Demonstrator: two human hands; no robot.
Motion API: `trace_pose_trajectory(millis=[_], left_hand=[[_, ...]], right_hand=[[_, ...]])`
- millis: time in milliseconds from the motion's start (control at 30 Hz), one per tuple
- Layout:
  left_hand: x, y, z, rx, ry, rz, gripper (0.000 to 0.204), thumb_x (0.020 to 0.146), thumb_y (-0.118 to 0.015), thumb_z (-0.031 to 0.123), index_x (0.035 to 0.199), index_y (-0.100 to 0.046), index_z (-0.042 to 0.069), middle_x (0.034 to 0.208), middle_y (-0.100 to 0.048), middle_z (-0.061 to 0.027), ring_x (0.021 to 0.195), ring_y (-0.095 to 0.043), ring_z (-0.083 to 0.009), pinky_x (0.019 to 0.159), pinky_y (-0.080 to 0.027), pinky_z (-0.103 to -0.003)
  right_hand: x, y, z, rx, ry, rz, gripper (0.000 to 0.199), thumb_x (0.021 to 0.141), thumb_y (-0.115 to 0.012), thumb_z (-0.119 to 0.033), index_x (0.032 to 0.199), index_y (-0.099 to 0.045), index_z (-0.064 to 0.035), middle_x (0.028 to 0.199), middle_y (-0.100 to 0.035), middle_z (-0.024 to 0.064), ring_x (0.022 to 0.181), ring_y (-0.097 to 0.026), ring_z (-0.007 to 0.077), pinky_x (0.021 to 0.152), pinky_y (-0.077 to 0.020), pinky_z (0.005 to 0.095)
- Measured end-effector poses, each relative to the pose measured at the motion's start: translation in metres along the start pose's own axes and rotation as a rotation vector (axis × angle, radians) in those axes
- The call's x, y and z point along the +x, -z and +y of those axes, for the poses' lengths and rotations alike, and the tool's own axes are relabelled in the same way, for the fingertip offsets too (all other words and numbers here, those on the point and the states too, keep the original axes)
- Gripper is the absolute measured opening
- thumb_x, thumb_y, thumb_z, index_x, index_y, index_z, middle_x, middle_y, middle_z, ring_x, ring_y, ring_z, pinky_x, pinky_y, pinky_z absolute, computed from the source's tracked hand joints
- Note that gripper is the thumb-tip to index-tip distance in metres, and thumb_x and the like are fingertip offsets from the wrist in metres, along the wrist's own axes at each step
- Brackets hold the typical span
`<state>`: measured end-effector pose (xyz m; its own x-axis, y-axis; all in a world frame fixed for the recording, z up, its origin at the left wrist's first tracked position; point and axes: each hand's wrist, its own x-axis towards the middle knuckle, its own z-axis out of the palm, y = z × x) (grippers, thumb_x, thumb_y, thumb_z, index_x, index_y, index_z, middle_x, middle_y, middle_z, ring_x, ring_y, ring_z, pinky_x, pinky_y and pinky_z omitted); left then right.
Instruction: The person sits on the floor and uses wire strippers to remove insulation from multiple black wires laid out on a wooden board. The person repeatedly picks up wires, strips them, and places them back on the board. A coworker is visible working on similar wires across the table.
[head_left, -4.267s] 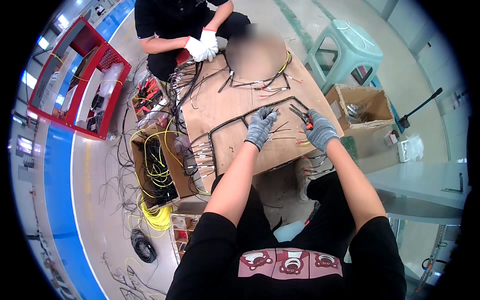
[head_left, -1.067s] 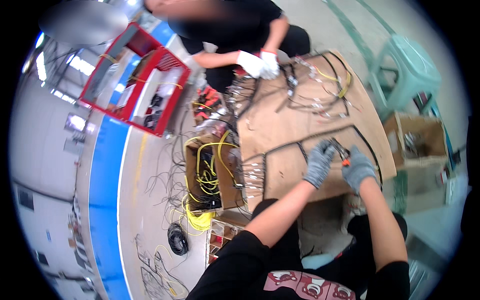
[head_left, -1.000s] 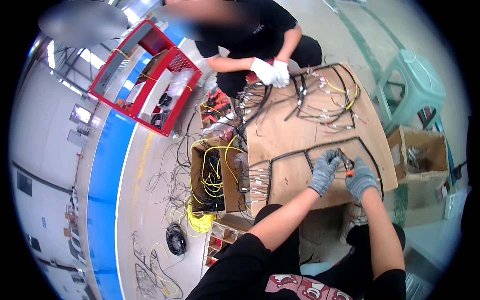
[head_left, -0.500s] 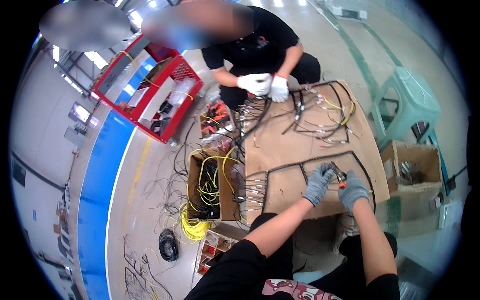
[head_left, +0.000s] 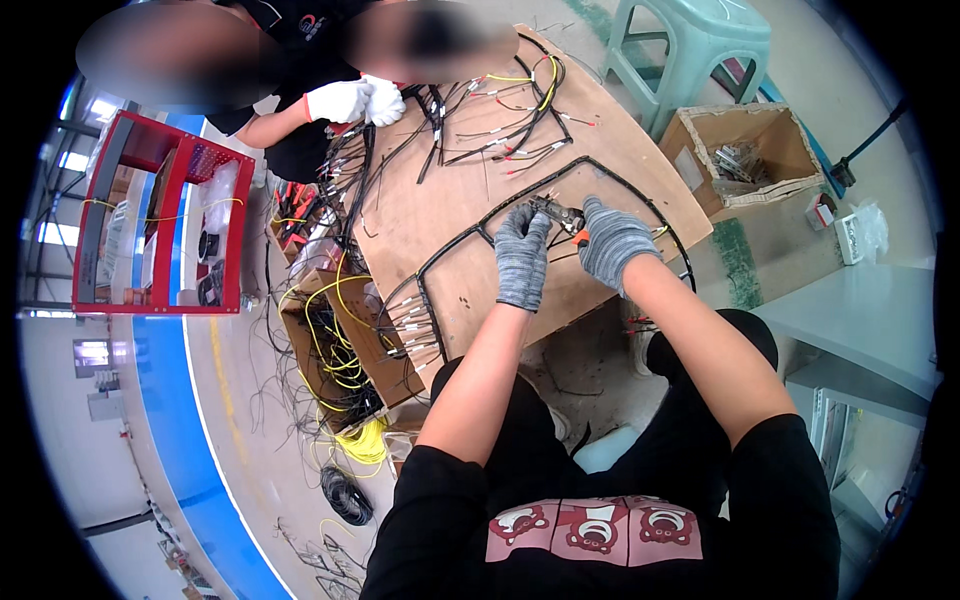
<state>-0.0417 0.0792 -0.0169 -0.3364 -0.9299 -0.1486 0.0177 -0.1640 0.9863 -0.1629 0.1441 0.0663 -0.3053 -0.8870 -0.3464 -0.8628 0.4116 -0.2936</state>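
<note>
My left hand point(head_left: 522, 256), in a grey knit glove, pinches the black wire harness point(head_left: 450, 245) that loops across a brown wooden board point(head_left: 420, 200). My right hand point(head_left: 612, 238), also gloved in grey, grips small orange-handled pliers point(head_left: 566, 214) whose jaws meet the wire right beside my left fingers. Both hands work close together near the board's front edge. Short wire ends with white tags point(head_left: 408, 325) fan out from the harness at the board's left corner.
Across the board a person in white gloves point(head_left: 352, 100) handles another bundle of black and yellow wires point(head_left: 500, 100). A red tool cart point(head_left: 160, 225) stands left, open boxes of yellow wire point(head_left: 340, 350) beside the board, a cardboard box point(head_left: 745, 155) and green stool point(head_left: 690, 40) right.
My view has swung so the board sits higher and nearer. My hands came together on the harness, the right one holding the pliers at the wire. The other person's gloved hands stay at the far bundle.
</note>
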Motion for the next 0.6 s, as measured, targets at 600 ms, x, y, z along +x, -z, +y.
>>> trace_pose_trajectory(millis=[600], left_hand=[[0.0014, 0.0019, -0.0039, 0.001, -0.026, 0.007, 0.017, 0.082, -0.054, 0.004, 0.097, -0.057, -0.004, 0.086, -0.059, -0.0048, 0.074, -0.051, -0.0098, 0.069, -0.042, -0.022]], right_hand=[[0.0018, 0.0053, -0.0024, -0.003, -0.014, -0.071, 0.032, 0.073, -0.057, -0.016, 0.098, -0.048, 0.0017, 0.086, -0.061, 0.0205, 0.083, -0.060, 0.0330, 0.073, -0.0472, 0.0393]])
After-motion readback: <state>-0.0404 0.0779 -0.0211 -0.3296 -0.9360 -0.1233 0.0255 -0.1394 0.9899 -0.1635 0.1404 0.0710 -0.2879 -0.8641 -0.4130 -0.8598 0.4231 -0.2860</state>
